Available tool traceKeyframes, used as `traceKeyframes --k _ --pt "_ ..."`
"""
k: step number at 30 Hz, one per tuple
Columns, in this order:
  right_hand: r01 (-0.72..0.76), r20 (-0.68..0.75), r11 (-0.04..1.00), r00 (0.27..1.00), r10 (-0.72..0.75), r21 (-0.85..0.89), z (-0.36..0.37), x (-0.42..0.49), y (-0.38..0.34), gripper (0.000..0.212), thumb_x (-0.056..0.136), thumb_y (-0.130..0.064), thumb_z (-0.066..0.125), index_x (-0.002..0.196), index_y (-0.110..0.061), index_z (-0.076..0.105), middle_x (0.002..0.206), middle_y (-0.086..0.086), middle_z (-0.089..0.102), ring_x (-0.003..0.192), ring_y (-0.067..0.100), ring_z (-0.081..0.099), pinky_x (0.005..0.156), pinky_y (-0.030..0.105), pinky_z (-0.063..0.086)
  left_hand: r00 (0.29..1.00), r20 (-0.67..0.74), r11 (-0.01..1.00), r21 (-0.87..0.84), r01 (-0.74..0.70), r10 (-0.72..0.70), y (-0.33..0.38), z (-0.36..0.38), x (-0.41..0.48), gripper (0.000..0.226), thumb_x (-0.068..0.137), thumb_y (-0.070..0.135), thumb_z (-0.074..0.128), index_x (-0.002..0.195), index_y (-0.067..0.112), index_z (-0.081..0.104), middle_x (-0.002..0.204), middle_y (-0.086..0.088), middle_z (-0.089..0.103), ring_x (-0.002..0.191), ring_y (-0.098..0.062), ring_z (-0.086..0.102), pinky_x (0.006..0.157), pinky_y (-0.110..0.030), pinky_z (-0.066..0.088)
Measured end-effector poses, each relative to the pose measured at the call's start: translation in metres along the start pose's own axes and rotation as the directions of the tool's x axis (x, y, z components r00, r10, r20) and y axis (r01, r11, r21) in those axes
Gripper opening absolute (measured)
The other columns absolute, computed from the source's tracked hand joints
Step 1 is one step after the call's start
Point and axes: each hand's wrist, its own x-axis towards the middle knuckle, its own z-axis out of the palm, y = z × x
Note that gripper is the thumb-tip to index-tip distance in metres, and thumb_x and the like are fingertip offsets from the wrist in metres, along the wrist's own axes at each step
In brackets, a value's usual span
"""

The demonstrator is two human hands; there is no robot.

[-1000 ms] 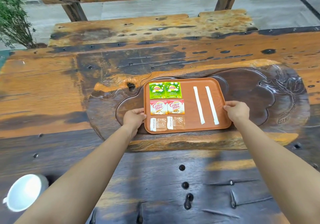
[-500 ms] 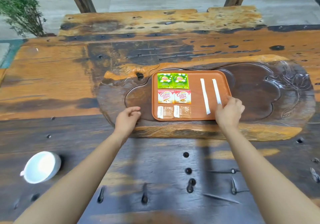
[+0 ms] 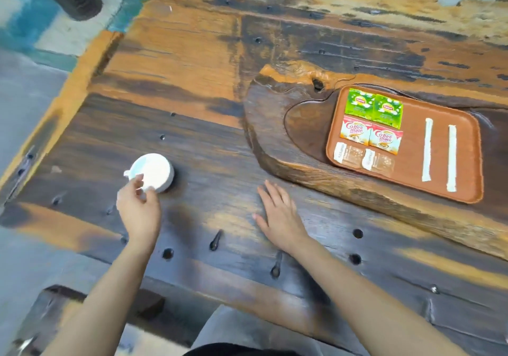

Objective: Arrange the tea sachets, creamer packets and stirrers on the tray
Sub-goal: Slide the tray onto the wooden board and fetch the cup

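Weathered dark planks make up the counter [image 3: 209, 146], where a carved wooden slab [image 3: 277, 124] carries the brown tray [image 3: 412, 188] with two green tea sachets [image 3: 372, 107], two creamer packets [image 3: 369, 136], two small brown packets [image 3: 362, 159] and two white stirrers [image 3: 439, 154] lying in tidy rows. Both hands have left the tray they gripped a second ago: the right hand [image 3: 277, 212] now lies flat on the planks with fingers spread and empty, while the left hand [image 3: 138, 207] reaches the white cup [image 3: 152, 171], fingers loosely curled at its near rim, not clearly gripping it. That suggests the arranging is finished.
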Motion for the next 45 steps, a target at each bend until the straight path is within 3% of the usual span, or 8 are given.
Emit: traceKeyframes --k 2,5,10,15,19,27,32,45 --pt "-0.006 0.041 0.992 0.999 0.011 -0.126 0.016 0.009 0.009 0.066 0.093 -0.049 0.035 0.147 -0.018 0.015 0.159 0.004 0.006 0.145 0.026 0.003 0.117 0.044 0.005 0.999 -0.03 0.999 0.038 -0.029 0.03 -0.016 -0.005 0.019 0.039 0.088 0.014 0.046 0.124 0.003 0.053 0.102 -0.015 0.054 0.108 -0.035 0.05 0.096 -0.043 0.039" --pt "-0.009 0.001 0.955 1.0 0.01 -0.298 0.032 0.012 0.024 0.074 0.086 -0.061 0.019 0.147 -0.02 0.019 0.157 0.005 0.015 0.145 0.03 0.01 0.116 0.048 0.001 0.999 -0.006 0.998 0.052 0.048 -0.048 -0.03 -0.003 0.045 0.049 0.091 0.022 0.046 0.136 0.003 0.04 0.133 -0.023 0.046 0.123 -0.037 0.043 0.105 -0.049 0.036" --pt "-0.007 -0.055 0.931 0.998 -0.014 -0.364 0.04 0.012 0.035 0.069 0.089 -0.06 0.028 0.146 -0.022 0.024 0.155 0.002 0.023 0.143 0.025 0.017 0.113 0.047 0.004 0.965 0.128 0.972 -0.007 0.233 -0.23 -0.024 0.007 0.07 0.052 0.096 0.031 0.034 0.145 0.013 0.027 0.152 -0.013 0.028 0.138 -0.027 0.03 0.113 -0.038 0.025" --pt "0.003 -0.121 0.933 0.991 -0.049 -0.36 0.045 0.011 0.037 0.067 0.089 -0.058 0.028 0.145 -0.023 0.027 0.154 0.001 0.026 0.143 0.023 0.017 0.113 0.047 0.007 0.917 0.226 0.909 -0.186 0.372 -0.329 -0.028 -0.001 0.086 0.038 0.088 0.027 0.036 0.115 0.013 0.058 0.119 -0.007 0.057 0.108 -0.024 0.054 0.093 -0.042 0.05" --pt "0.002 -0.142 0.927 0.988 -0.059 -0.376 0.045 0.011 0.041 0.067 0.089 -0.059 0.026 0.146 -0.023 0.024 0.155 0.0 0.024 0.143 0.022 0.015 0.114 0.047 0.006 0.874 0.345 0.865 -0.245 0.437 -0.344 -0.043 -0.004 0.08 0.026 0.095 0.021 0.038 0.11 0.009 0.056 0.098 -0.009 0.06 0.084 -0.015 0.058 0.064 -0.021 0.057" --pt "0.002 -0.152 0.925 0.986 -0.065 -0.38 0.044 0.011 0.041 0.067 0.089 -0.058 0.028 0.146 -0.023 0.025 0.155 0.001 0.024 0.143 0.023 0.016 0.114 0.047 0.006 0.795 0.579 0.732 -0.46 0.503 -0.182 -0.067 0.002 0.059 0.021 0.098 0.024 0.039 0.086 0.013 0.052 0.1 -0.011 0.062 0.096 -0.019 0.064 0.083 -0.025 0.057" --pt "0.002 -0.159 0.929 0.985 -0.065 -0.37 0.043 0.01 0.042 0.066 0.089 -0.058 0.028 0.146 -0.023 0.024 0.156 0.0 0.023 0.143 0.023 0.015 0.114 0.047 0.005 0.797 0.583 0.706 -0.498 0.504 -0.158 -0.063 0.013 0.052 0.022 0.095 0.016 0.047 0.074 0.01 0.052 0.091 -0.015 0.062 0.079 -0.013 0.072 0.088 -0.026 0.054" --pt "0.076 -0.105 0.944 0.988 -0.115 -0.322 0.033 0.008 0.053 0.061 0.092 -0.053 0.028 0.145 -0.022 0.027 0.154 0.001 0.028 0.143 0.019 0.018 0.115 0.039 -0.001 0.676 0.725 0.8 -0.481 0.357 0.134 0.045 0.06 0.035 0.018 0.093 0.009 0.048 0.077 0.007 0.055 0.078 -0.003 0.069 0.071 -0.008 0.072 0.084 -0.021 0.055"
